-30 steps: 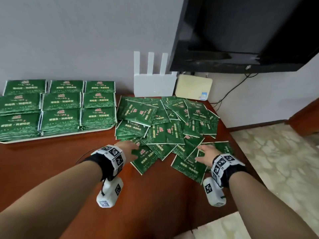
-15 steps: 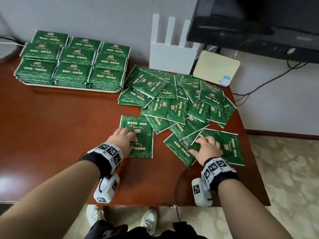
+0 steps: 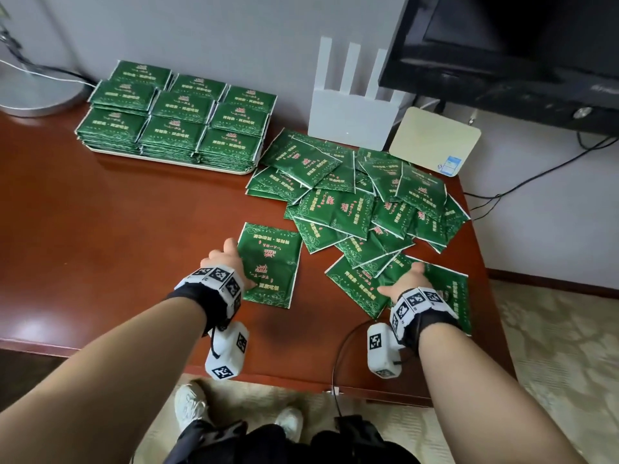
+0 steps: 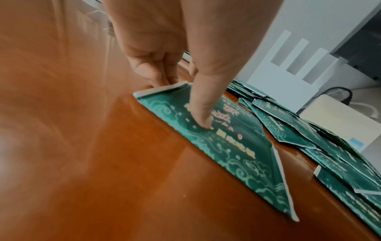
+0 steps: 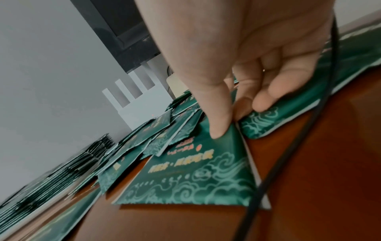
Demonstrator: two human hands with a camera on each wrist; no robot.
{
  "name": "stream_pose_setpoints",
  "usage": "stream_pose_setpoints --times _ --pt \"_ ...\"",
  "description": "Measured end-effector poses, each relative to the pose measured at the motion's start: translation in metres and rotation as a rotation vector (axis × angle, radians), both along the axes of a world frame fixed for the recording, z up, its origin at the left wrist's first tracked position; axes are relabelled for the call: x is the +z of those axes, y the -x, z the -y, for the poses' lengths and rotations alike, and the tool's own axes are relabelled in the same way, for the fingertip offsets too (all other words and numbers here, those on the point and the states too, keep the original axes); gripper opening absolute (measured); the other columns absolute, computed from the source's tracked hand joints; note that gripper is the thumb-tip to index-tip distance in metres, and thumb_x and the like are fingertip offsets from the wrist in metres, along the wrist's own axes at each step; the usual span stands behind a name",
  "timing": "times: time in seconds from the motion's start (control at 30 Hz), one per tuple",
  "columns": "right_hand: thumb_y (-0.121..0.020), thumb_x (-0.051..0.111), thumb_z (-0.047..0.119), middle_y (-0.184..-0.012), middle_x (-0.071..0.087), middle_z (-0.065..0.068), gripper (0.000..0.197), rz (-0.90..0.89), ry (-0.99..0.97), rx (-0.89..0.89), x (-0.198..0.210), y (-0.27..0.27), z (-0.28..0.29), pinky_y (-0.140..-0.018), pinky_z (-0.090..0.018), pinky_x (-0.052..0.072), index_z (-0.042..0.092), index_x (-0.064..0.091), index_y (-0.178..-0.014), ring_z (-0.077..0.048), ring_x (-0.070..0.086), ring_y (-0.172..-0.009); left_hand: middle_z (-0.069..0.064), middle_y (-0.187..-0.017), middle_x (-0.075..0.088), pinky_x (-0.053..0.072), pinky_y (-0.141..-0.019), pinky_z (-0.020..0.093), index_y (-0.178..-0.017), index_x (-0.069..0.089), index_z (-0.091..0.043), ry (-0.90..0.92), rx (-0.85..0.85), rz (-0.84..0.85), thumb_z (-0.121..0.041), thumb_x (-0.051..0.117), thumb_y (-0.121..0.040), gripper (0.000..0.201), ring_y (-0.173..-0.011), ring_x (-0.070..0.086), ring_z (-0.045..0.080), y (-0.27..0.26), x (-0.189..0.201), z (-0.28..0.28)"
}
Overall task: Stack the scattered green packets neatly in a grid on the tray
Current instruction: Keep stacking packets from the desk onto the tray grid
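Note:
Green packets point(image 3: 174, 125) stand in a neat grid of stacks on the white tray point(image 3: 167, 160) at the back left. A loose pile of packets point(image 3: 361, 195) covers the table's right half. My left hand point(image 3: 227, 262) holds a single packet point(image 3: 271, 262) lying apart from the pile. In the left wrist view the left hand point(image 4: 182, 103) has its thumb pressing on top of this packet point(image 4: 237, 146) and its curled fingers lifting the near corner. My right hand point(image 3: 407, 284) pinches the edge of a packet point(image 3: 355, 286) at the pile's near end, where thumb and fingers of the hand point(image 5: 240, 117) meet on that packet point(image 5: 195, 176).
A white router point(image 3: 348, 128), a cream box point(image 3: 433, 142) and a black TV point(image 3: 502, 45) stand at the back. A grey lamp base point(image 3: 33, 95) sits far left. A black cable point(image 3: 341, 356) hangs by the right wrist. Bare wood point(image 3: 134, 229) lies left of the pile.
The left hand has dragged one packet out of the pile toward the front edge. The right hand stayed on the near packets. The head view tilted downward.

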State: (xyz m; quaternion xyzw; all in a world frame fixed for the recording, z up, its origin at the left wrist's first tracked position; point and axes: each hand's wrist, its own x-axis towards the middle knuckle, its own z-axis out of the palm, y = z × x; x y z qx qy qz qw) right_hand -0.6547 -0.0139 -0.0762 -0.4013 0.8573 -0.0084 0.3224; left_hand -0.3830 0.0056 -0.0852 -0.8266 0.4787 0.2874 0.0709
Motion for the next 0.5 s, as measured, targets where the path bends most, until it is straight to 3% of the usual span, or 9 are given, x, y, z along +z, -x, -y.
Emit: stream_pose_setpoints --times 0.1,0.2,0.27,0.33,0.4,0.5 --pt "-0.084 0.066 0.012 -0.121 0.056 -0.019 0.066 0.013 0.058 0.009 -0.004 0.005 -0.005 -0.073 -0.035 0.042 0.009 0.024 -0.134 -0.034 0.057 -0.107 0.011 -0.113 0.057 0.050 -0.089 0.041 -0.133 0.019 -0.019 0.003 0.058 -0.124 -0.021 0.076 -0.073 0.083 -0.100 0.058 0.028 -0.003 -0.001 0.002" --pt "-0.086 0.062 0.008 -0.120 0.057 -0.017 0.062 0.115 0.154 -0.044 -0.011 0.017 -0.006 -0.079 -0.035 0.049 0.013 0.027 -0.136 -0.034 0.059 -0.104 0.013 -0.109 0.058 0.051 -0.088 0.042 -0.138 0.019 -0.013 0.001 0.147 -0.222 -0.010 0.076 -0.071 0.089 -0.095 0.061 0.029 -0.008 -0.001 0.006" --pt "-0.085 0.061 0.002 -0.103 0.062 -0.012 0.058 0.280 0.257 -0.155 -0.016 0.028 -0.006 -0.063 -0.030 0.056 0.014 0.032 -0.133 -0.026 0.064 -0.078 0.015 -0.109 0.058 0.055 -0.081 0.039 -0.135 0.031 -0.004 0.007 0.185 -0.282 -0.007 0.074 -0.073 0.075 -0.089 0.064 0.028 -0.009 0.004 0.008" --pt "-0.084 0.060 -0.005 -0.081 0.055 -0.003 0.057 0.388 0.340 -0.265 -0.019 0.039 -0.006 -0.049 -0.022 0.051 0.011 0.035 -0.132 -0.015 0.055 -0.064 0.013 -0.094 0.062 0.056 -0.061 0.028 -0.127 0.046 -0.003 -0.020 0.198 -0.389 -0.005 0.067 -0.080 0.051 -0.069 0.062 0.021 -0.007 0.010 0.010" --pt "-0.080 0.062 -0.007 -0.081 0.051 -0.004 0.065 0.454 0.349 -0.311 -0.020 0.048 -0.008 -0.055 -0.023 0.048 0.011 0.034 -0.136 -0.015 0.053 -0.068 0.009 -0.085 0.061 0.048 -0.044 0.018 -0.121 0.053 -0.005 -0.035 0.201 -0.449 -0.007 0.063 -0.084 0.039 -0.058 0.056 0.014 -0.004 0.016 0.011" --pt "-0.078 0.067 -0.004 -0.086 0.051 -0.006 0.078 0.513 0.278 -0.335 -0.020 0.058 -0.010 -0.053 -0.024 0.045 0.017 0.027 -0.141 -0.016 0.052 -0.064 0.009 -0.087 0.061 0.045 -0.044 0.016 -0.117 0.057 -0.006 0.006 0.192 -0.483 -0.012 0.063 -0.085 0.033 -0.058 0.053 0.012 0.003 0.022 0.016"
